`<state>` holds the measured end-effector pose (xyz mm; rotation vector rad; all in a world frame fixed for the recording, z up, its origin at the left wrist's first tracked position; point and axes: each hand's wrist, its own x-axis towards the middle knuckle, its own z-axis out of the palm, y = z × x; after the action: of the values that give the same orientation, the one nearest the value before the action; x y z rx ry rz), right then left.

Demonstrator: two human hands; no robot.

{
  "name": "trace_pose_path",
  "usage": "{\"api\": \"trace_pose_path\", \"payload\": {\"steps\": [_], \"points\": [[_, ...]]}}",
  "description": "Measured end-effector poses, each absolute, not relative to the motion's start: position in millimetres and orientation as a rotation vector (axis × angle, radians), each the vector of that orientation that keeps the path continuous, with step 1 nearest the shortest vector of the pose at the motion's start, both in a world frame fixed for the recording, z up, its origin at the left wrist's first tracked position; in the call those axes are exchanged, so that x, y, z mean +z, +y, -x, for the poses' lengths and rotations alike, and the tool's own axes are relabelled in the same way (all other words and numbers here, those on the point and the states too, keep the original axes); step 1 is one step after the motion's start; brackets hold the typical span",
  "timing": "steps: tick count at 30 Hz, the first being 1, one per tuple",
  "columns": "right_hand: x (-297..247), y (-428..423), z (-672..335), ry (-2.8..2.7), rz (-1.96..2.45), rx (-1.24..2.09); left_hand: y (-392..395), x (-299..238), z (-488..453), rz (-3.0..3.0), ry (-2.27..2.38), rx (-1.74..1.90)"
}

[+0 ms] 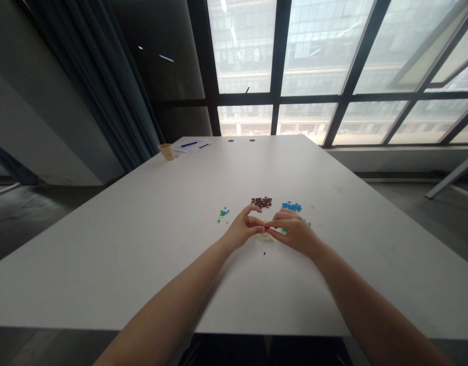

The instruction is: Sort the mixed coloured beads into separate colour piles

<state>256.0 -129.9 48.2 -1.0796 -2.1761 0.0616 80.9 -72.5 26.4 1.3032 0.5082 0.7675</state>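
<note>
My left hand (242, 228) and my right hand (293, 232) meet over the middle of a white table (142, 223). A tiny red piece (266, 228) sits between their fingertips, and my right thumb and fingers pinch it. The fingers of my left hand touch or nearly touch it, with the index finger arched up. Small loose beads lie in clusters just beyond: dark brown (261, 202), blue (292, 206), and green with blue (223, 214). Pale yellow beads (265, 236) and green beads (285, 230) sit partly hidden under my hands. One dark bead (264, 253) lies alone nearer me.
At the far left corner of the table stand a tan paper cup (166, 151) and papers (192, 147) with a blue pen (188, 144). Two round holes mark the far edge. Large windows and a dark curtain lie beyond.
</note>
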Motion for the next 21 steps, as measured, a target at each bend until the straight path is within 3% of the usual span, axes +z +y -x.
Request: {"api": "trace_pose_path", "payload": {"steps": [12,21], "points": [[41,-115,-296,-1.952,1.415,0.087,-67,24,-79,-1.298,0.678,0.799],[28,-111,-331,-2.032,1.581,0.333,-45,19,-64,-1.611,0.941,0.903]]}}
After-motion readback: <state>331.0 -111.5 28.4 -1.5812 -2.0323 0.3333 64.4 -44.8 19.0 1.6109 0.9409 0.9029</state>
